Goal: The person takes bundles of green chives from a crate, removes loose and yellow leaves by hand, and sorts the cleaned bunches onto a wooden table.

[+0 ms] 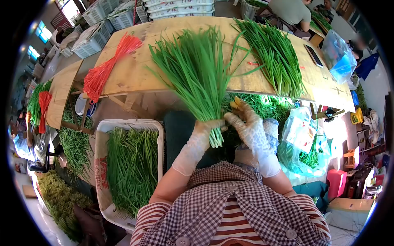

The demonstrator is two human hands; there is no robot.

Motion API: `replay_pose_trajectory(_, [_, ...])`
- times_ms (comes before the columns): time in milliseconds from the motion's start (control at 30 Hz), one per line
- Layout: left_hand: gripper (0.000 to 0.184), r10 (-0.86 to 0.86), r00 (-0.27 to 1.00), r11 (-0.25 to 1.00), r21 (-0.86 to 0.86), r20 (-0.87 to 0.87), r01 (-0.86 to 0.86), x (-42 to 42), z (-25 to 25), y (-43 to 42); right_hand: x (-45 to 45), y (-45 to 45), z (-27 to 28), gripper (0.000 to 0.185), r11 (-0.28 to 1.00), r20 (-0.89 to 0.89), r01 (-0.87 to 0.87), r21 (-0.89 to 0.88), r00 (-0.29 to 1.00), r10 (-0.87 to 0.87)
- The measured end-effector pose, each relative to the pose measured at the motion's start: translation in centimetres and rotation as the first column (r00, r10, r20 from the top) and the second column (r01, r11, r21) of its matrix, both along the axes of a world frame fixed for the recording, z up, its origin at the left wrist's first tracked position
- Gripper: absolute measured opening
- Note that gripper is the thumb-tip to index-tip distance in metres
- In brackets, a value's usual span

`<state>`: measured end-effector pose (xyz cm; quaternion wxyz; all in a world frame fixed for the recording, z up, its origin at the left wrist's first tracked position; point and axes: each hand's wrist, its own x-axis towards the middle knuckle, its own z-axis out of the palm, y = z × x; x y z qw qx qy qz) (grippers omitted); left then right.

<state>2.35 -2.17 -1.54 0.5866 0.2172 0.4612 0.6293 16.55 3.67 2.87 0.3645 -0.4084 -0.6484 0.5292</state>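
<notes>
A thick bunch of garlic chives (203, 80) stands in front of me, leaves fanned out over the table and pale cut ends pointing down toward my lap. My left hand (205, 130), in a whitish glove, is wrapped around the stems near their lower end. Just to the right, my right hand (248, 125) is gloved too, its fingers apart and stained yellowish at the tips; I see nothing in it. A second pile of chives (277, 57) lies on the table's right part.
Red ties (108, 67) lie on the left of the wooden table (143, 69). A white crate (161, 151) of chives stands at my left. A phone (314, 55) and a plastic bag (337, 53) rest at the right; another bag (301, 135) sits below. Co-workers sit farther off.
</notes>
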Motion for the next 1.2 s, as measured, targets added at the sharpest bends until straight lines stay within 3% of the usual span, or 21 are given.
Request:
replay_pose_trajectory(33, [0.046,0.029,0.999,0.999,0.037,0.038,-0.031,0.0,-1.3,-0.3,-0.4,0.7,-1.0,0.089,0.959,-0.057,-0.097,-0.266,0.995,0.085])
replay_pose_trajectory(100, [0.059,0.073,0.991,0.990,0.113,0.112,-0.086,0.2,-3.9,-0.7,-1.4,1.2,-3.0,0.109,0.943,0.062,-0.227,-0.244,0.967,0.248])
replay_pose_trajectory(133, [0.070,0.114,0.990,0.993,-0.001,0.085,-0.115,0.5,-5.7,-1.0,-1.9,1.2,-4.8,0.112,0.934,0.003,-0.333,-0.130,0.942,0.336])
replay_pose_trajectory(200, [0.075,0.168,0.942,0.970,0.123,0.290,-0.211,1.0,-10.3,-0.8,-3.1,0.1,-5.0,0.119,0.932,-0.012,-0.342,-0.118,0.939,0.343])
replay_pose_trajectory(233, [0.076,0.161,0.975,0.954,0.228,0.155,-0.194,0.7,-9.4,-0.6,-3.4,-0.4,-4.7,0.119,0.941,0.015,-0.323,-0.098,0.945,0.326])
replay_pose_trajectory(267, [0.076,0.179,0.984,0.928,0.327,0.025,-0.177,0.3,-8.4,-0.3,-3.4,-0.5,-4.2,0.118,0.927,-0.147,-0.361,-0.096,0.927,0.346])
replay_pose_trajectory(333, [0.075,0.240,0.851,0.841,0.538,-0.468,0.058,-2.2,-5.2,1.0,-3.6,0.7,-1.3,0.118,0.917,-0.144,-0.392,0.079,0.906,0.399])
replay_pose_trajectory(400, [0.071,0.275,0.806,0.862,0.506,-0.524,0.034,-4.4,-0.9,3.2,-3.7,1.2,3.8,0.119,0.892,-0.121,-0.393,0.225,0.897,0.426])
replay_pose_trajectory(500, [0.065,0.261,0.895,0.923,0.364,-0.361,-0.122,-8.1,4.3,7.5,-6.6,4.5,10.8,0.124,0.873,-0.108,-0.240,0.424,0.944,0.312])
replay_pose_trajectory(600, [0.059,0.180,0.973,0.961,0.238,-0.146,-0.142,-10.2,6.5,11.2,-10.9,12.5,6.5,0.123,0.847,-0.038,-0.263,0.461,0.948,0.316])
replay_pose_trajectory(633, [0.057,0.150,0.984,0.967,0.221,-0.091,-0.127,-10.2,6.7,11.6,-12.3,14.7,4.0,0.120,0.882,-0.080,-0.368,0.294,0.910,0.407])
replay_pose_trajectory(700, [0.053,0.095,0.995,0.971,0.220,-0.008,-0.091,-9.6,7.0,11.9,-12.7,14.9,4.2,0.114,0.884,-0.103,-0.454,0.115,0.879,0.465])
replay_pose_trajectory(767, [0.049,0.021,0.998,0.967,0.253,0.067,-0.037,-8.3,7.3,11.1,-11.2,10.8,9.4,0.106,0.904,-0.039,-0.414,0.108,0.906,0.420])
replay_pose_trajectory(833, [0.046,-0.076,0.987,0.953,0.300,0.145,0.029,-6.6,7.0,9.3,-9.9,9.0,10.9,0.082,0.917,-0.106,-0.347,0.195,0.923,0.371])
replay_pose_trajectory(900, [0.042,-0.201,0.948,0.928,0.358,0.245,0.104,-5.0,6.4,6.8,-7.9,9.2,10.6,0.075,0.872,-0.335,-0.436,0.221,0.806,0.488])
replay_pose_trajectory(933, [0.040,-0.258,0.917,0.915,0.381,0.303,0.132,-4.3,6.3,5.2,-6.6,8.5,10.7,0.065,0.879,-0.205,-0.390,0.274,0.869,0.449])
replay_pose_trajectory(967, [0.040,-0.314,0.868,0.903,0.404,0.386,0.147,-3.7,6.4,4.0,-5.5,7.7,9.8,0.062,0.914,-0.168,-0.367,0.175,0.903,0.395])
replay_pose_trajectory(1000, [0.036,-0.236,0.846,0.949,0.302,0.478,0.095,-3.0,7.1,2.7,-4.4,6.7,8.5,0.059,0.939,-0.125,-0.337,0.074,0.930,0.344])
replay_pose_trajectory(1100, [0.039,-0.195,0.767,0.969,0.242,0.612,0.053,-3.1,3.3,1.0,-1.3,3.0,4.9,0.052,0.969,0.022,-0.224,-0.108,0.974,0.227])
replay_pose_trajectory(1167, [0.040,-0.071,0.863,0.990,0.139,0.501,0.000,-2.8,1.9,0.5,-0.4,1.4,0.7,0.054,0.977,0.003,-0.184,-0.104,0.983,0.186])
replay_pose_trajectory(1200, [0.041,-0.003,0.892,0.995,0.089,0.453,-0.041,-2.1,2.9,0.0,0.5,0.3,0.2,0.057,0.977,0.117,-0.196,-0.078,0.972,0.205])
